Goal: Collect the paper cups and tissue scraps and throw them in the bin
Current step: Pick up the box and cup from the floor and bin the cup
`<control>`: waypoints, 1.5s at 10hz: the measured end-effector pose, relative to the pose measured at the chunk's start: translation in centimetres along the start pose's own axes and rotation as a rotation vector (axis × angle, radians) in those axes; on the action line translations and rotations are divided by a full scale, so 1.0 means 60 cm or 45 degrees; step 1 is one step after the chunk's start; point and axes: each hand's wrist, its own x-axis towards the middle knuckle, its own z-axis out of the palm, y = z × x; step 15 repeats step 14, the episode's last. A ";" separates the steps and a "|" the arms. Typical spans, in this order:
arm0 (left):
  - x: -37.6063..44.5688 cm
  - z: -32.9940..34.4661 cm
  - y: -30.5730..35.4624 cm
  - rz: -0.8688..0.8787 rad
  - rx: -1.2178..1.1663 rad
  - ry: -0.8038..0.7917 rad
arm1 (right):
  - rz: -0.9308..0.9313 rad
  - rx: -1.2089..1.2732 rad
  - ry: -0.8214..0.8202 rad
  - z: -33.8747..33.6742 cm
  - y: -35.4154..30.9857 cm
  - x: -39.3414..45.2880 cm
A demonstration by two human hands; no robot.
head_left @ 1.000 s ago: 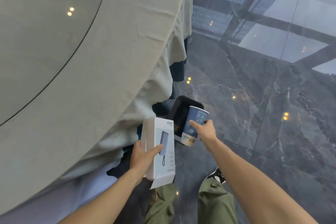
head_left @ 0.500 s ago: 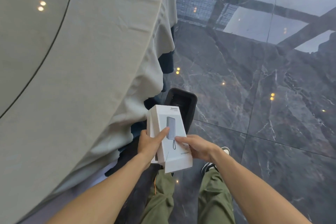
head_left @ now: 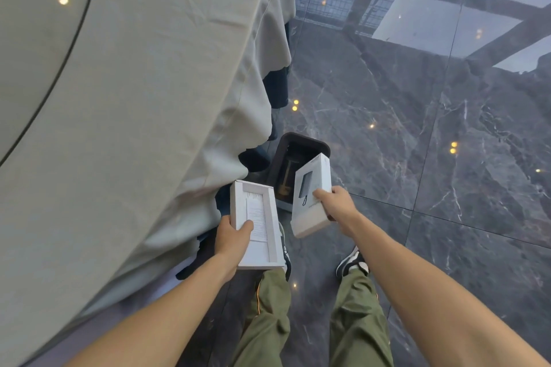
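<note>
A dark rectangular bin (head_left: 319, 144) stands on the floor beside the draped table, its mouth facing up. My left hand (head_left: 234, 237) grips a white box tray (head_left: 256, 223) with a printed paper sheet lying inside. My right hand (head_left: 335, 202) holds the white box lid (head_left: 311, 197), printed with a picture of a grey device, tilted over the bin's near edge. The two box halves are apart. No paper cup or tissue shows on the table; something brownish sits inside the bin, partly hidden by the lid.
A round table with a grey-green cloth (head_left: 149, 98) and a glass top (head_left: 35, 39) fills the left. Glossy dark marble floor (head_left: 417, 143) spreads to the right. My green trousers and dark shoes (head_left: 351, 262) are below, close to the bin.
One second ago my right hand held a blue paper cup over the bin; the cup has gone from it. Both hands then took the white box and have pulled lid and tray apart.
</note>
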 end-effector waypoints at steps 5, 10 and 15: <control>0.023 0.027 0.033 0.034 -0.254 -0.124 | 0.215 0.017 -0.813 0.033 0.001 -0.043; 0.037 0.069 0.022 -0.057 -0.149 -0.394 | -0.022 0.032 0.102 0.038 0.038 0.001; 0.022 0.072 0.072 0.176 0.042 -0.325 | -0.127 -0.146 0.051 0.047 -0.040 0.004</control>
